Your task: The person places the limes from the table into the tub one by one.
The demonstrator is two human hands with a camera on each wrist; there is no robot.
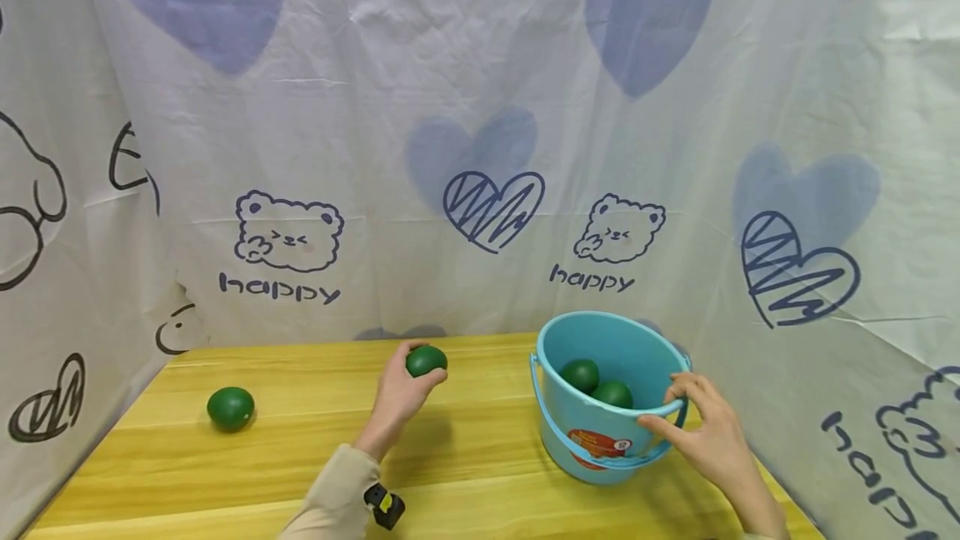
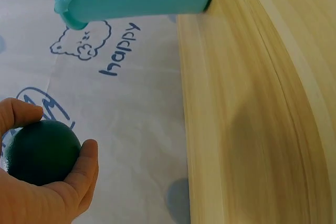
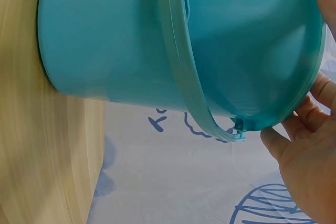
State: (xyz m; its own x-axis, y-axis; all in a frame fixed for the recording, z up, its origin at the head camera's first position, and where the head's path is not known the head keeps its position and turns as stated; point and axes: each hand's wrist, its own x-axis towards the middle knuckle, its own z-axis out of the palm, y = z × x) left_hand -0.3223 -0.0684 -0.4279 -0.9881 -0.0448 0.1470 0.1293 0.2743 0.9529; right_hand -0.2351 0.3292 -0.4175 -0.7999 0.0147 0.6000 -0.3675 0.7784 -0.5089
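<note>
My left hand holds a smooth, dark green oval fruit above the table, left of the bucket. In the left wrist view, the thumb and fingers curve around that fruit. A light blue plastic bucket stands upright on the right, two similar green fruits lying inside. My right hand grips the bucket's right rim, its thumb on the near side. In the right wrist view, the fingertips meet the rim close to a handle joint. Another green fruit lies on the table at the left.
The yellow wood-grain table ends at the back against a white curtain printed with hearts and bears. Curtains also hang on both sides. The bucket's handle hangs down across its front, over a red label.
</note>
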